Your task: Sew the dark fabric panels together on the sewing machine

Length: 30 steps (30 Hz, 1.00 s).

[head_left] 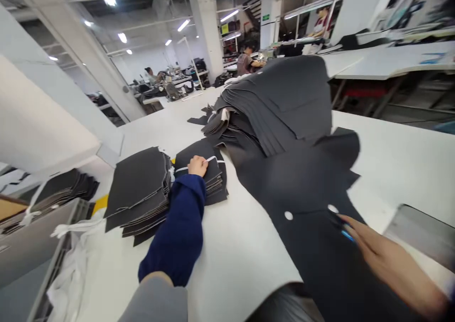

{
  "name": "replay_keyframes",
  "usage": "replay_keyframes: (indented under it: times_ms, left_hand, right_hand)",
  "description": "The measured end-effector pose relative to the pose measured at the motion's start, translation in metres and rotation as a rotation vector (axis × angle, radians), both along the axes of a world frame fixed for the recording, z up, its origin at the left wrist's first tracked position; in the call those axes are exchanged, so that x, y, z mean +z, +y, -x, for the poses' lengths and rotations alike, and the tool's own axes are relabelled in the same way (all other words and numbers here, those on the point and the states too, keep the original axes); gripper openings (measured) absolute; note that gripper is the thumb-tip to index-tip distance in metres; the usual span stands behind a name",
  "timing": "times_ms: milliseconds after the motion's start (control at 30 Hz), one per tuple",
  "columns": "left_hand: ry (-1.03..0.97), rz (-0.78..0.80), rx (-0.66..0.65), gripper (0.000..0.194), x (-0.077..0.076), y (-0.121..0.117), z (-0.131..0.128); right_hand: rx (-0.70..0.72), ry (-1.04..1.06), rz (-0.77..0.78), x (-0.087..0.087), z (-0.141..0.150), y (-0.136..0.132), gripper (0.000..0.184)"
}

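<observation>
My left hand [197, 165], in a dark blue sleeve, reaches across the white table [231, 246] and is closed on a white tie strip [212, 159] that runs over a small bundle of black cut fabric pieces [213, 180]. My right hand [369, 246] lies with fingers stretched flat on a large black fabric piece [305, 194] with white dot marks, and a blue-tipped pen-like thing [346, 235] shows by its fingers. That piece spreads from a tall fanned stack of black cut pieces [280, 99].
Another stack of black pieces [140, 189] lies left of the bundle. A grey cart [31, 246] with more black pieces and white strips stands at the lower left. People work at tables far back. A grey object [423, 232] sits at the right edge.
</observation>
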State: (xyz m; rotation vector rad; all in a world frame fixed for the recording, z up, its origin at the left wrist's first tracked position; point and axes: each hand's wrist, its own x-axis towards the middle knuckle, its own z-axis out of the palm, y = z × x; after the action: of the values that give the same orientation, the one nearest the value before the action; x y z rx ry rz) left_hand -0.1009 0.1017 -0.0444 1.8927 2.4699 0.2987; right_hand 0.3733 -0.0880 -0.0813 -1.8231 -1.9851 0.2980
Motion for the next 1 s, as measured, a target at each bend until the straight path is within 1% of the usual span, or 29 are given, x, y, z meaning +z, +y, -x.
replay_keyframes:
  times_ms: [33, 100, 133, 167, 200, 267, 300, 367, 433, 500, 567, 700, 833, 1000]
  left_hand:
    - [-0.008, -0.018, -0.009, 0.02, -0.007, 0.004, 0.005]
    - [-0.048, -0.062, -0.045, 0.02, -0.017, 0.01, 0.01]
    - [-0.079, -0.086, -0.068, 0.019, -0.02, 0.011, 0.012]
    - [-0.114, -0.112, -0.091, 0.018, -0.023, 0.012, 0.013]
    - [-0.148, -0.138, -0.11, 0.016, -0.025, 0.013, 0.014]
    - [-0.19, -0.18, -0.126, 0.014, -0.027, 0.014, 0.016]
    - [-0.2, -0.194, -0.127, 0.014, -0.028, 0.014, 0.017]
    - [-0.21, -0.209, -0.124, 0.015, -0.028, 0.015, 0.017]
    - [-0.209, -0.212, -0.127, 0.016, -0.028, 0.014, 0.017]
    - [-0.199, -0.217, -0.134, 0.017, -0.029, 0.013, 0.016]
    - [-0.188, -0.228, -0.14, 0.016, -0.029, 0.012, 0.015]
    - [-0.185, -0.254, -0.146, 0.016, -0.029, 0.009, 0.014]
    - [-0.234, -0.266, -0.12, 0.017, -0.027, 0.008, 0.014]
    - [-0.386, -0.276, -0.07, 0.017, -0.027, 0.007, 0.015]
  right_hand:
    - [0.088, 0.023, 0.045, 0.015, 0.042, 0.03, 0.044]
    - [0.236, -0.014, 0.131, 0.042, 0.122, 0.082, 0.047]
    - [0.284, -0.062, 0.134, 0.052, 0.158, 0.105, 0.045]
    - [0.306, -0.127, 0.106, 0.058, 0.191, 0.125, 0.043]
    - [0.324, -0.181, 0.075, 0.06, 0.219, 0.144, 0.041]
    - [0.339, -0.273, 0.023, 0.058, 0.265, 0.176, 0.037]
    - [0.346, -0.305, 0.009, 0.055, 0.282, 0.189, 0.035]
    - [0.361, -0.343, -0.001, 0.046, 0.307, 0.208, 0.031]
    - [0.372, -0.353, 0.001, 0.041, 0.322, 0.223, 0.03]
    - [0.366, -0.341, 0.009, 0.038, 0.331, 0.233, 0.03]
    - [0.365, -0.317, 0.032, 0.039, 0.336, 0.243, 0.03]
    - [0.408, -0.276, 0.096, 0.042, 0.34, 0.256, 0.028]
    - [0.422, -0.256, 0.13, 0.04, 0.334, 0.254, 0.028]
    - [0.441, -0.216, 0.113, 0.035, 0.322, 0.236, 0.03]
